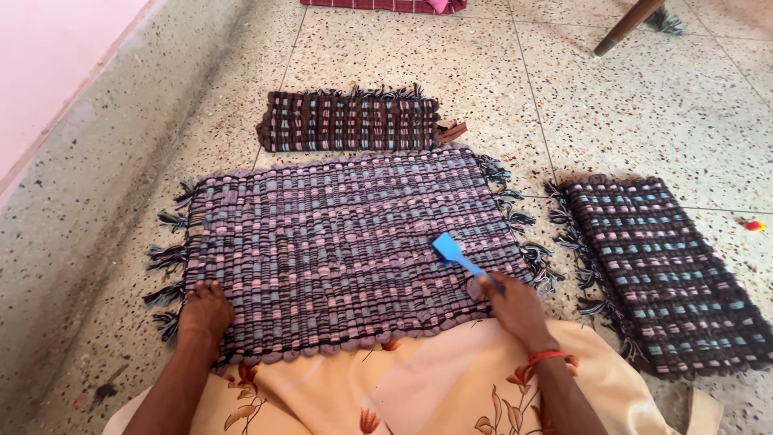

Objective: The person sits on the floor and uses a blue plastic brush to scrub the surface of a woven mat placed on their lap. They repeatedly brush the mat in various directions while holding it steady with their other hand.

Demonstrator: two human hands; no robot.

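Observation:
A woven mat (346,242) in purple, pink and grey-blue with dark tassels lies flat on the floor in front of me. My left hand (205,310) presses flat on its near left corner, fingers together. My right hand (511,302), with an orange band at the wrist, grips the handle of a small blue brush (451,251) whose head rests on the mat's right part.
A darker folded mat (350,121) lies behind the big one, and another dark mat (668,274) lies to the right. Peach flowered cloth (419,387) covers my lap. A wooden furniture leg (628,24) stands far right. A pink wall (48,56) runs along the left.

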